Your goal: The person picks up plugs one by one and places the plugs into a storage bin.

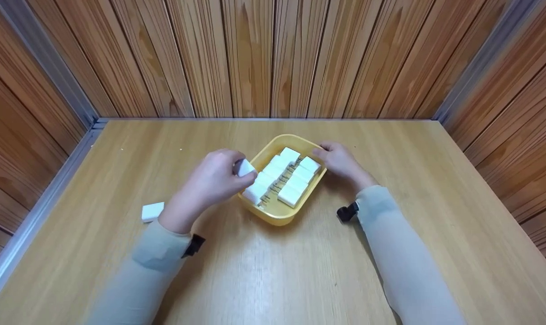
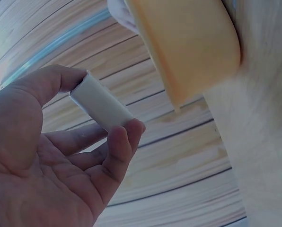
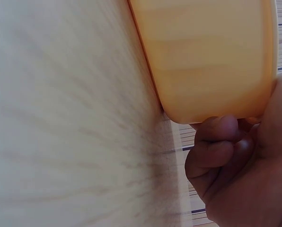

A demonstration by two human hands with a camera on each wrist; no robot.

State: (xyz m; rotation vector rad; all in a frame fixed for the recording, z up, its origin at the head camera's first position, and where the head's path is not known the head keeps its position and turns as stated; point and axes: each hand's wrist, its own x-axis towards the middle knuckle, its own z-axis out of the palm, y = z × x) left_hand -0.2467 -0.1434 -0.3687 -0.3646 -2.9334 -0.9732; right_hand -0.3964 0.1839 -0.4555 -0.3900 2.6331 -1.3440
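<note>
My left hand pinches a small white block between thumb and fingertips, just above the left rim of a yellow plastic basket. In the left wrist view the held block is clear of the basket wall. Two rows of white blocks lie in the basket, with its slotted floor showing between them. At the basket's far right corner, my right hand grips the rim; in the right wrist view its fingers curl against the basket's end.
A single white block lies on the wooden table, left of the basket and close by the left wrist. Wood-panelled walls stand behind and at both sides, with a metal rail along the left edge.
</note>
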